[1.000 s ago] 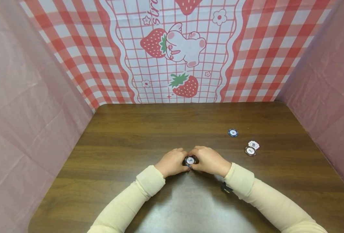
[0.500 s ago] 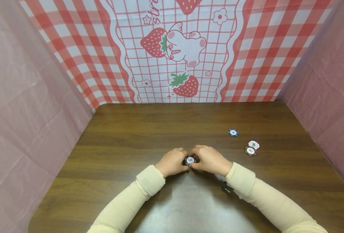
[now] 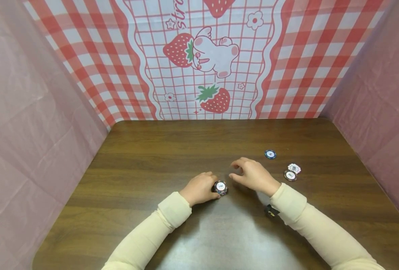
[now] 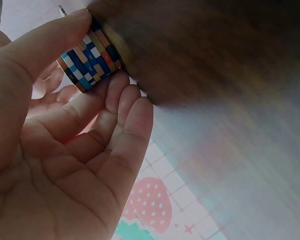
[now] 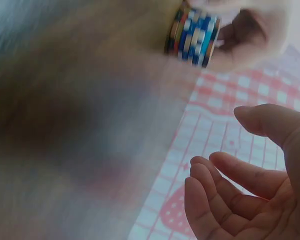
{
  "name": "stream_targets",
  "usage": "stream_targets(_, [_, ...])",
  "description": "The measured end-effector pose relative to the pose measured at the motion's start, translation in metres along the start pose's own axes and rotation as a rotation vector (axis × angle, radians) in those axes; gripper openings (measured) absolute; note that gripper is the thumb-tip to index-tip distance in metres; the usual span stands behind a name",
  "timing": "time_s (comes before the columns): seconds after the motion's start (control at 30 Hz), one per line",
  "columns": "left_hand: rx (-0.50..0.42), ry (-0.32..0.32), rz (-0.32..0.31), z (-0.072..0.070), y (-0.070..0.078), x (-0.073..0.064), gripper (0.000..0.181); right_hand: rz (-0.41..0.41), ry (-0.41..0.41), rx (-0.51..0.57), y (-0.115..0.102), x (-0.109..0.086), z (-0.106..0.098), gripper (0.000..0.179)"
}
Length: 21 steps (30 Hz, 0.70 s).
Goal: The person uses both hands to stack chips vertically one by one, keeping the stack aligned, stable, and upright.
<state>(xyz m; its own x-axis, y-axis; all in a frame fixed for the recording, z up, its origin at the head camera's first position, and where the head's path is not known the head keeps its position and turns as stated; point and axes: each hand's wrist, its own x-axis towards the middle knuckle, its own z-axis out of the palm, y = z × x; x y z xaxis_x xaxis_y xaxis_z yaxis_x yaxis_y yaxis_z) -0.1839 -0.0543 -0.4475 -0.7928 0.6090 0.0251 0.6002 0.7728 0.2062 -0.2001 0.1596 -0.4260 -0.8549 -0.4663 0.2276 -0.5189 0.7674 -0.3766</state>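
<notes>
A short stack of poker chips (image 3: 221, 187) stands on the wooden table, its top chip dark-rimmed with a white centre reading 100. Blue, white, orange and dark edges show on the stack (image 4: 92, 60) in the left wrist view. My left hand (image 3: 201, 188) grips the stack from its left side, thumb on one side and fingers on the other. To the right of the stack, my right hand (image 3: 253, 174) is apart from it, with thumb and fingers spread and nothing between them. The right wrist view shows that hand (image 5: 250, 185) loosely bent below the stack (image 5: 194, 37).
Toward the right lie a blue chip (image 3: 270, 154), a white chip (image 3: 294, 168) and a black chip (image 3: 290, 175) overlapping the white one's edge. A red-checked strawberry cloth (image 3: 206, 101) hangs behind the table (image 3: 145, 150). Pink curtains (image 3: 375, 93) flank both sides.
My right hand has let go of the stack and moved right and slightly away from me, its fingers spreading. The left hand keeps its place on the stack.
</notes>
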Motion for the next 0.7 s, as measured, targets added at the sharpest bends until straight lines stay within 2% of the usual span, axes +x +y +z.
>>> stream_targets(0.27, [0.008,-0.004,0.000,0.001,0.000,0.000,0.041,0.137,0.038,0.012,0.028,0.001,-0.021,0.042])
stream_targets(0.47, [0.011,-0.004,0.003,0.002,0.000,0.000,0.042,0.195,0.064,0.000,0.051,0.002,-0.036,0.044])
stream_targets(0.7, [0.009,-0.007,0.002,0.002,0.000,0.000,0.042,0.285,0.018,-0.012,0.072,0.001,-0.048,0.051])
